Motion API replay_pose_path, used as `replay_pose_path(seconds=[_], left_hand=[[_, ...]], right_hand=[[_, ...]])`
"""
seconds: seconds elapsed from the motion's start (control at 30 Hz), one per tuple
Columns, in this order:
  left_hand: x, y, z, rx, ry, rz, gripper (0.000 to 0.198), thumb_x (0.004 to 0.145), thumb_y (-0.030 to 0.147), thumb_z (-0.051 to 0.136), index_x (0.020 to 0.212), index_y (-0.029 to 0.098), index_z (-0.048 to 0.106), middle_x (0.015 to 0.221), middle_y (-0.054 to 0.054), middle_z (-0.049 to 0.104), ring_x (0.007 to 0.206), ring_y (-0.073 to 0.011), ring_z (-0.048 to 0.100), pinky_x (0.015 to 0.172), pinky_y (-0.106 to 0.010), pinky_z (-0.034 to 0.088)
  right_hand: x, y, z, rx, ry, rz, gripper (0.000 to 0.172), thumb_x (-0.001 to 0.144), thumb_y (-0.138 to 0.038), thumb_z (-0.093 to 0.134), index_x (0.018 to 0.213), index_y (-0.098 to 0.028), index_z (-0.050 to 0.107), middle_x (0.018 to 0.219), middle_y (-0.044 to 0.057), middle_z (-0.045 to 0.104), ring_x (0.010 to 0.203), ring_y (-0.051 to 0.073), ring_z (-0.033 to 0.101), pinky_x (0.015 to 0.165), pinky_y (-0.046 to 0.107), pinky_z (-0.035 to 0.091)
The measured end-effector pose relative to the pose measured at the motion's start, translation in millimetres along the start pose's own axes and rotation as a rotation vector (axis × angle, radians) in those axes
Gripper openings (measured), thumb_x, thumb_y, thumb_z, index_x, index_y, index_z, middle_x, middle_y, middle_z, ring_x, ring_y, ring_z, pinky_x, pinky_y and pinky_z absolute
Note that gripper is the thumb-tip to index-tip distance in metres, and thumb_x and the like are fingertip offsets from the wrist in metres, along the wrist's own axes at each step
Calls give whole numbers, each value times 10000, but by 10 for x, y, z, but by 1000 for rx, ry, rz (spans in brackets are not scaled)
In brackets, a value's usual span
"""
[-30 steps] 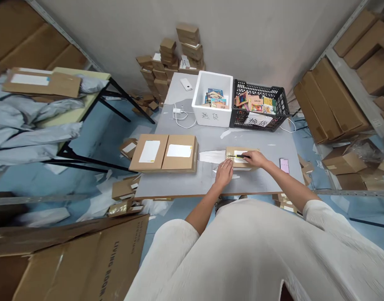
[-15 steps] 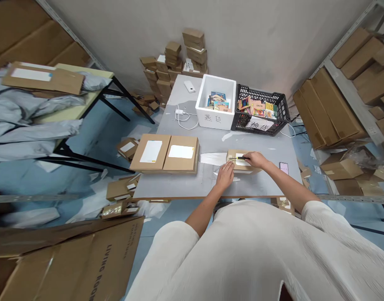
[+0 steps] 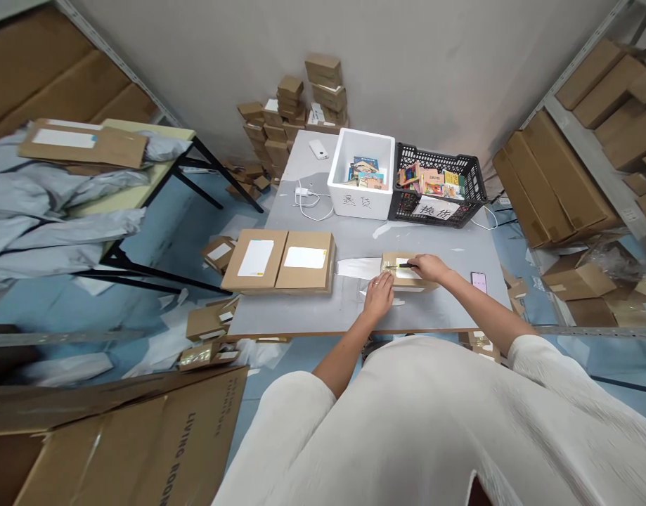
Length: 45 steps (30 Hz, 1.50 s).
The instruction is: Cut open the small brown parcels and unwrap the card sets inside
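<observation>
A small brown carton [image 3: 415,282] with a white label lies on the grey table [image 3: 301,313] in front of me. My right hand [image 3: 428,268] is closed around a thin dark tool [image 3: 405,266], whose tip points left over the taped end of the carton. At the carton's near left corner rests my left hand [image 3: 379,294], fingers extended and touching it. A white sheet [image 3: 358,268] lies flat just left of the carton. Further left stand two brown boxes side by side, the left one [image 3: 255,261] and the right one [image 3: 305,261], each with a white label.
Behind are a white foam box [image 3: 360,204] and a black crate [image 3: 438,211], both holding booklets. A phone [image 3: 479,282] lies right, a white device [image 3: 318,149] and cable at the back left. Cartons [image 3: 325,98] are stacked by the wall; a large carton [image 3: 143,436] stands at lower left.
The camera view has shifted slightly. Both hands and the dark tool stay at nearly the same place on the carton.
</observation>
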<state>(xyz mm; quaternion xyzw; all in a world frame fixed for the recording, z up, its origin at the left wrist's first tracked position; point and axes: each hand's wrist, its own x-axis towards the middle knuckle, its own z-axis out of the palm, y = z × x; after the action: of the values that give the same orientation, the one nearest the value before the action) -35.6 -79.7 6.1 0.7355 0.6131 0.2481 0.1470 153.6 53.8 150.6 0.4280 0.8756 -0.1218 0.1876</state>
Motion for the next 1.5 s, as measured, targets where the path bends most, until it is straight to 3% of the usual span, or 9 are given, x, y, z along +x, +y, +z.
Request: replay_pose_path(seconds=[0.23, 0.47, 0.73, 1.0, 1.13, 1.3, 1.5], left_hand=[[13, 123, -101, 48, -38, -42, 585, 1076, 241, 460, 1656, 304, 477, 1611, -127, 607, 1554, -304, 513, 1260, -504, 417], [114, 221, -84, 168, -87, -108, 515, 1093, 242, 441, 1597, 270, 540, 1545, -181, 610, 1495, -338, 522, 1175, -527, 463], [137, 239, -75, 201, -84, -136, 485, 1089, 213, 450, 1555, 265, 572, 1511, -185, 624, 1465, -330, 540, 1159, -533, 473], [177, 256, -58, 211, -93, -187, 487, 1051, 210, 482, 1526, 259, 581, 1509, -185, 607, 1431, -346, 555, 1184, -561, 443], [360, 403, 58, 188, -133, -100, 534, 1022, 249, 551, 1555, 274, 550, 1591, -183, 558, 1498, -380, 499, 1221, -602, 400], [761, 644, 280, 165, -256, 71, 639, 981, 368, 688, 1587, 266, 511, 1620, -177, 537, 1518, -381, 477, 1255, -556, 367], [1027, 652, 387, 228, -388, 53, 697, 929, 417, 771, 1558, 229, 536, 1491, -187, 618, 1391, -391, 588, 1237, -533, 378]], right_hand=[[-86, 237, 107, -15, 12, 9, 388, 1101, -312, 486, 1363, -281, 771, 1286, 112, 792, 1129, 275, 723, 879, 327, 524], [-226, 470, 129, 34, -36, 93, 358, 1060, -268, 533, 1268, -277, 824, 1239, 133, 793, 1096, 296, 726, 861, 336, 508], [-615, 1231, 277, 48, -15, 165, 285, 1020, -251, 607, 1174, -263, 847, 1174, 154, 808, 1068, 315, 728, 854, 362, 498], [-1046, 1850, 607, 237, 52, 219, 377, 1000, -332, 597, 1295, -270, 823, 1168, 112, 836, 1035, 302, 739, 795, 331, 499], [-1181, 1826, 892, 472, 123, 184, 386, 1010, -371, 573, 1275, -233, 818, 1075, 78, 847, 937, 265, 741, 788, 302, 511], [-1153, 1535, 1199, 782, 176, 210, 367, 1000, -384, 564, 1212, -195, 797, 980, 59, 826, 880, 238, 736, 754, 292, 538], [-1037, 1372, 1338, 923, 190, 262, 314, 1006, -414, 567, 1102, -199, 774, 910, 39, 797, 823, 205, 722, 732, 272, 539]])
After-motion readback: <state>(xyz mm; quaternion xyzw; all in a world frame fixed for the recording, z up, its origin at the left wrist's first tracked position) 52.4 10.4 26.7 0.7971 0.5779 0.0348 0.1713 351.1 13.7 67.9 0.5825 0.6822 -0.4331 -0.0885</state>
